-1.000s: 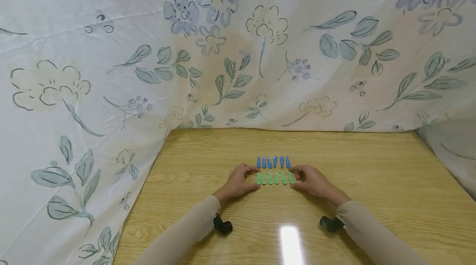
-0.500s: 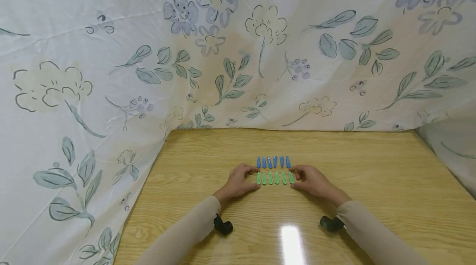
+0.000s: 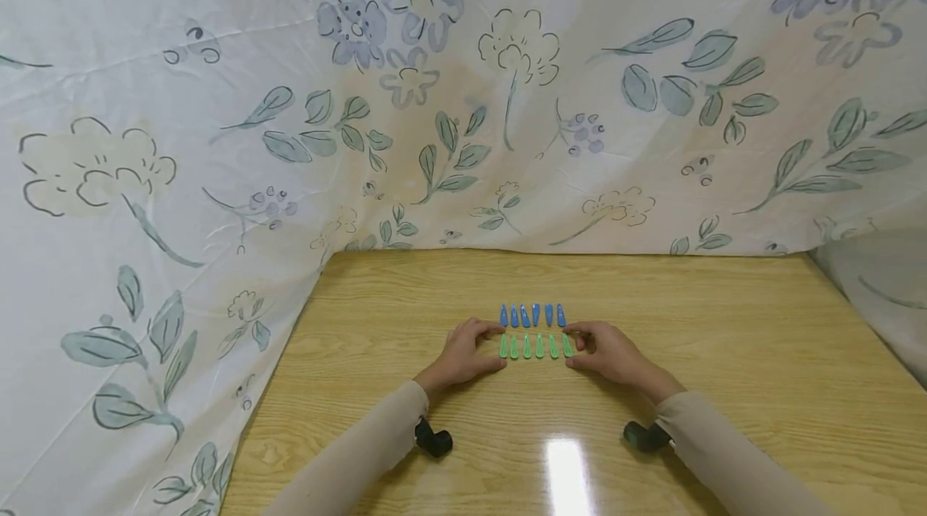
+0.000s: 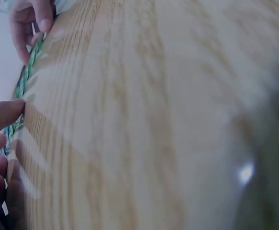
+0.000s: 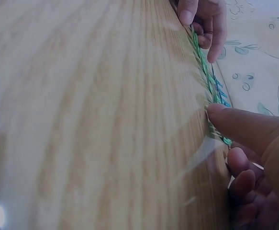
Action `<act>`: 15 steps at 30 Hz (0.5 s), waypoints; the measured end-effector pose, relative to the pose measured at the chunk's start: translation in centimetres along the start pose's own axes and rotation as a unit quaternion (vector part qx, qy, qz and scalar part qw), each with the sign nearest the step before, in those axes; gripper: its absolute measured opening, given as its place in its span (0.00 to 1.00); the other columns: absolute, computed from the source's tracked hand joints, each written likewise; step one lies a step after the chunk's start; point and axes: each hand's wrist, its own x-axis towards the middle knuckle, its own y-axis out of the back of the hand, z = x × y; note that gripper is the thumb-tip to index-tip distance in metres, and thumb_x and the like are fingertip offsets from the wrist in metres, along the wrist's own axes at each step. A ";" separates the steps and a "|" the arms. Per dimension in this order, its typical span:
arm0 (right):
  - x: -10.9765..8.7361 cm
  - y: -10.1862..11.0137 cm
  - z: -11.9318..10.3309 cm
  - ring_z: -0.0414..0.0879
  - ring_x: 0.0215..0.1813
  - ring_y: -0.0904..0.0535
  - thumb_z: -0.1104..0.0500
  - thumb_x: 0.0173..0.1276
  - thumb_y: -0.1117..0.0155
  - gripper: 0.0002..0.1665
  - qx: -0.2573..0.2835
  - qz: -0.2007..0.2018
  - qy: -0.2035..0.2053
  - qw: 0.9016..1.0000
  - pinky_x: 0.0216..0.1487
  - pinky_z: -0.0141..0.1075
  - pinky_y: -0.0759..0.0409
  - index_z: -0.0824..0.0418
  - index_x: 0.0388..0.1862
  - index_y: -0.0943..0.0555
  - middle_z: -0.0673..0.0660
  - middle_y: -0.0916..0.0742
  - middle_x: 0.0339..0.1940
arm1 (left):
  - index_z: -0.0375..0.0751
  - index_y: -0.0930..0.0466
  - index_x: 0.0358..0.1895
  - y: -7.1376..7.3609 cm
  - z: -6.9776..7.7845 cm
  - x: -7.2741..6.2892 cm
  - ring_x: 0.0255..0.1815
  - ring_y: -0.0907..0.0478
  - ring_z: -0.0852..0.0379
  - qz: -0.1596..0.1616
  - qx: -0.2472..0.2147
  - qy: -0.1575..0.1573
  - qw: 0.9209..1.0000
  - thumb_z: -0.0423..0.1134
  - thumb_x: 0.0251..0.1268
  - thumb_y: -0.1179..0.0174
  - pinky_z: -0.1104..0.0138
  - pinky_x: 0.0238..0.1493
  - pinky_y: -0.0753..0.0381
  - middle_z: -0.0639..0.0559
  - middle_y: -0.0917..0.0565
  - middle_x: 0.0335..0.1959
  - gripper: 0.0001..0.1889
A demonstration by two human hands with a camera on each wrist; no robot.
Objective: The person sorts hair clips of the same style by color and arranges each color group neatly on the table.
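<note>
Several green snap hair clips (image 3: 539, 346) lie side by side in a row on the wooden table. Behind them runs a second row of blue snap hair clips (image 3: 525, 315). My left hand (image 3: 467, 352) rests at the left end of the green row, its thumb in front of the end clip and its index finger behind. At the opposite end my right hand (image 3: 607, 350) lies in the same way about the last green clip. No clip is lifted. Whether the fingertips touch the end clips is too small to tell. In the right wrist view, the right thumb (image 5: 244, 125) hides part of the row.
The wooden table (image 3: 405, 299) stretches around both rows. Floral cloth (image 3: 463, 138) hangs behind it and along the left side. A black wrist device (image 3: 434, 439) sits at the left cuff, another black device (image 3: 644, 436) at the right. Light glares on the front of the table.
</note>
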 end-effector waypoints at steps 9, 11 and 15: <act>-0.4 0.0 0.2 0.37 0.32 0.29 0.60 0.63 0.25 0.30 0.041 0.001 0.000 0.999 0.35 0.30 0.30 0.70 0.62 0.21 0.51 0.20 0.32 | 0.51 0.21 0.65 0.0 -0.7 -0.1 0.47 0.32 0.57 -0.001 -0.063 -0.007 0.998 0.47 0.59 0.28 0.61 0.53 0.35 0.51 0.22 0.48 0.29; -0.5 0.1 0.3 0.37 0.32 0.28 0.60 0.65 0.27 0.29 0.051 0.003 -0.008 0.999 0.34 0.30 0.28 0.70 0.62 0.22 0.52 0.19 0.33 | 0.50 0.21 0.65 0.0 -0.8 -0.1 0.45 0.33 0.56 -0.001 -0.080 -0.010 0.997 0.46 0.62 0.30 0.63 0.51 0.34 0.50 0.22 0.48 0.27; -0.8 0.3 0.5 0.37 0.31 0.25 0.59 0.69 0.31 0.27 0.061 0.006 -0.017 0.998 0.30 0.29 0.26 0.70 0.63 0.22 0.53 0.17 0.34 | 0.47 0.22 0.66 -0.1 -0.8 0.0 0.42 0.33 0.57 0.002 -0.097 -0.015 0.995 0.43 0.69 0.35 0.66 0.47 0.32 0.48 0.22 0.46 0.23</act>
